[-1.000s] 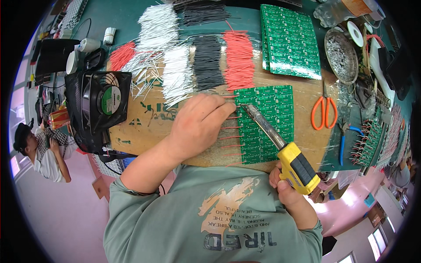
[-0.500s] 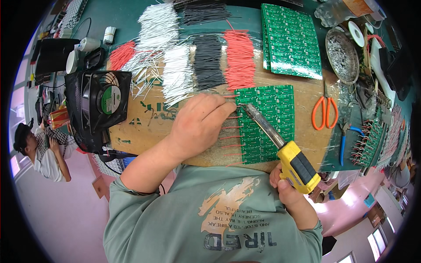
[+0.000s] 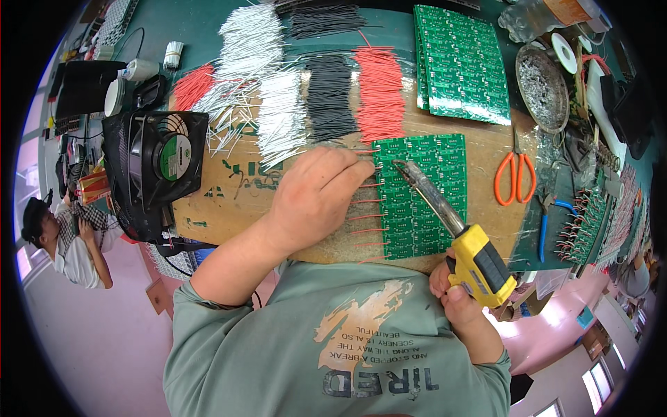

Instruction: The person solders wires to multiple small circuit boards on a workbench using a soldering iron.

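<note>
A green circuit board (image 3: 424, 201) lies on the brown work mat, with several red wires (image 3: 368, 217) sticking out along its left edge. My left hand (image 3: 316, 194) is closed in a pinch at that edge, near the top, around a thin wire that the fingers mostly hide. In my right hand (image 3: 451, 286) is a yellow and black soldering gun (image 3: 479, 260). Its metal barrel slants up and left over the board, the tip a little right of my left fingertips and apart from them.
Beyond the board lie piles of white (image 3: 281, 115), black (image 3: 330, 97) and red wires (image 3: 380, 94). A stack of green boards (image 3: 462, 66), orange scissors (image 3: 515, 174), blue-handled cutters (image 3: 544, 226) and a round metal dish (image 3: 542, 88) are at right. A black fan (image 3: 163, 156) stands left.
The soldering gun has drawn back right, its tip moving away from my left fingertips. My right hand has shifted slightly with it. My left hand stays nearly where it was.
</note>
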`<move>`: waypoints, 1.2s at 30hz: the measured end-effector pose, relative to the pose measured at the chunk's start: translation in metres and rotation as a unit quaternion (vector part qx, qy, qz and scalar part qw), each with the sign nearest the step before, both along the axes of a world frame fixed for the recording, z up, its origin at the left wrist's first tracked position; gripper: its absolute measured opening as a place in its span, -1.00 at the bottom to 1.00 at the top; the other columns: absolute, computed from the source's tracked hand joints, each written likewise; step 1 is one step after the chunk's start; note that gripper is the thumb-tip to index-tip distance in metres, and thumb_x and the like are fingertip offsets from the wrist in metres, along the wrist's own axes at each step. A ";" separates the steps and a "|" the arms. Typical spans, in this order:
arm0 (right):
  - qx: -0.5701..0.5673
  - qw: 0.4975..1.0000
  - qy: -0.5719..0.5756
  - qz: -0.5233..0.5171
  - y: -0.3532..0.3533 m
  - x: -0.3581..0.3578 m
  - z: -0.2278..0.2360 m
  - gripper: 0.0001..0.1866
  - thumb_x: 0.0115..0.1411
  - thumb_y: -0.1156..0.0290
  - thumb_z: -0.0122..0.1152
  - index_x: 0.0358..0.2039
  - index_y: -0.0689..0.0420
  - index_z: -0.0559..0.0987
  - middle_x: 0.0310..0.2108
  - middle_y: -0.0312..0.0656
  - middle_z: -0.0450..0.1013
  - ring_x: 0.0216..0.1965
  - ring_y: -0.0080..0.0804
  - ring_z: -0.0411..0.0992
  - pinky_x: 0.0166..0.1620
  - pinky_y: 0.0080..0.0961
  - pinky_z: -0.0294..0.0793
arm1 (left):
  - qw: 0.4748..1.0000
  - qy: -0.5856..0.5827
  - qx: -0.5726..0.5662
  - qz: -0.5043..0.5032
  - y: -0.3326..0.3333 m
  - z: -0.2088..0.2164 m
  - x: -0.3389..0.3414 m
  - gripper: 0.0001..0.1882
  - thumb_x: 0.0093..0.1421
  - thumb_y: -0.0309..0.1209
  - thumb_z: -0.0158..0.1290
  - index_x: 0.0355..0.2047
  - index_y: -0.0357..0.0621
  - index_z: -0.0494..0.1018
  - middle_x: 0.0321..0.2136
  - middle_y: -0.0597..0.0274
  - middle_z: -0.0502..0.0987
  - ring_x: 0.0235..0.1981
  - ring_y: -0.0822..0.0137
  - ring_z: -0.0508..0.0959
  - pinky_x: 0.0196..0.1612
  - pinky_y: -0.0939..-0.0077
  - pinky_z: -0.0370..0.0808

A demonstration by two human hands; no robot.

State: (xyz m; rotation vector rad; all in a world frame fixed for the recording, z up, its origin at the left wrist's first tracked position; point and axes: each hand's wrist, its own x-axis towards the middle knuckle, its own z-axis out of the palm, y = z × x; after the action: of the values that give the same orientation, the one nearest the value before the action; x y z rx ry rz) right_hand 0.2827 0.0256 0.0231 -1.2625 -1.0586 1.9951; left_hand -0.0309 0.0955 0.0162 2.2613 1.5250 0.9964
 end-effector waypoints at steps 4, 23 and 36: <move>-0.005 1.000 0.013 -0.001 -0.001 0.000 0.001 -0.11 0.15 -0.06 0.47 0.33 0.14 0.28 -0.49 -0.36 0.25 -0.48 -0.49 0.26 -0.41 -0.51 0.27 | 1.000 0.004 -0.004 -0.001 0.000 0.000 -0.001 -0.63 -0.04 -0.69 0.14 -0.17 -0.19 0.61 -0.28 0.13 0.58 -0.31 0.10 0.58 -0.27 0.30 0.54; -0.002 0.993 0.101 -0.053 0.001 -0.011 0.011 -0.57 0.22 0.06 0.44 -0.36 0.09 0.42 -0.53 -0.38 0.24 -0.49 -0.52 0.27 -0.41 -0.52 0.29 | 0.999 0.037 0.007 0.019 -0.003 -0.003 0.001 -0.71 0.02 -0.54 0.14 -0.19 -0.18 0.58 -0.28 0.20 0.55 -0.24 0.14 0.58 -0.20 0.31 0.47; 0.065 0.998 0.003 0.027 -0.014 0.014 -0.005 -0.63 0.26 0.11 0.39 -0.35 0.16 0.52 -0.52 -0.30 0.42 -0.52 -0.46 0.40 -0.42 -0.50 0.37 | 1.000 0.000 0.013 -0.007 -0.016 0.001 0.007 -0.60 -0.09 -0.70 0.19 -0.17 -0.25 0.62 -0.33 0.15 0.56 -0.34 0.12 0.55 -0.28 0.32 0.49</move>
State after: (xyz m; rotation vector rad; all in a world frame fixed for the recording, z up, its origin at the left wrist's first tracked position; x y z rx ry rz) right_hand 0.2966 0.0116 0.0185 -1.1691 -1.2109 1.9347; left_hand -0.0241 0.0791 0.0171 2.2873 1.5037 1.0186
